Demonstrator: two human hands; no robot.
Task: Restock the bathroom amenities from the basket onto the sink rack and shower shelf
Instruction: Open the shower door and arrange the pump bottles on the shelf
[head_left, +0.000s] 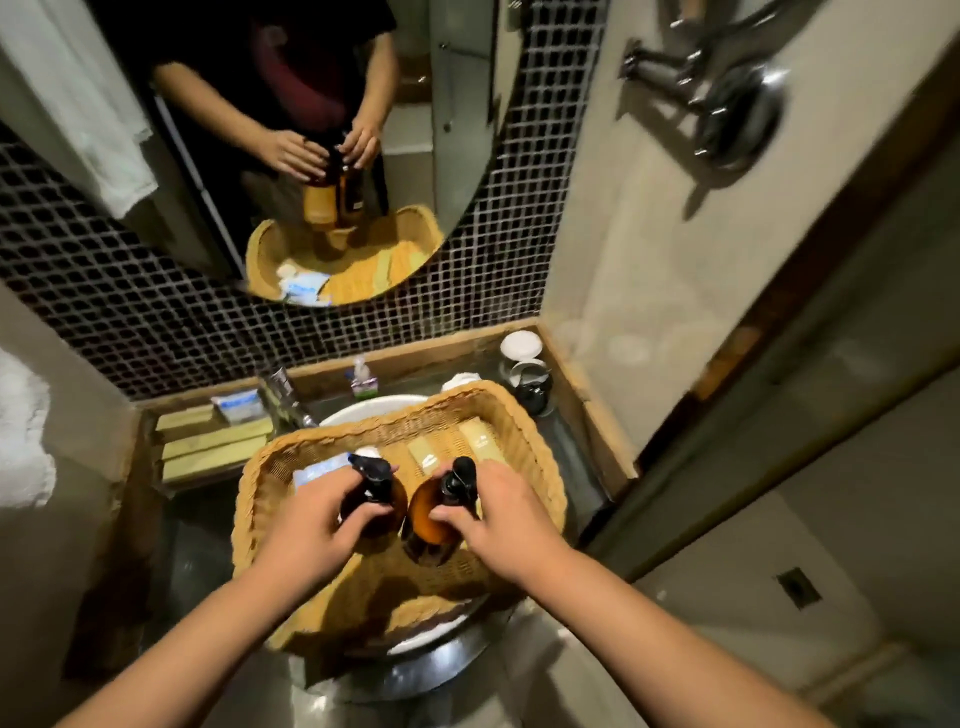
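A woven wicker basket (514, 431) rests across the white sink bowl (363, 408). Two amber pump bottles with black pumps stand inside it. My left hand (311, 525) grips the left pump bottle (382, 496) at its shoulder. My right hand (506, 517) grips the right pump bottle (434, 517) near its neck. Behind the bottles, small beige packets (428, 457) and a pale blue packet (319, 470) lie on the basket floor. To the left, the sink rack (218, 447) holds flat beige boxes and a blue-white packet (239, 405).
A chrome faucet (285, 397) stands behind the sink, a small soap dispenser (361, 382) beside it. A kettle and cups (524, 371) sit in the right back corner. The oval mirror (291, 156) hangs on black mosaic tile. A glass shower door (779, 415) stands at right.
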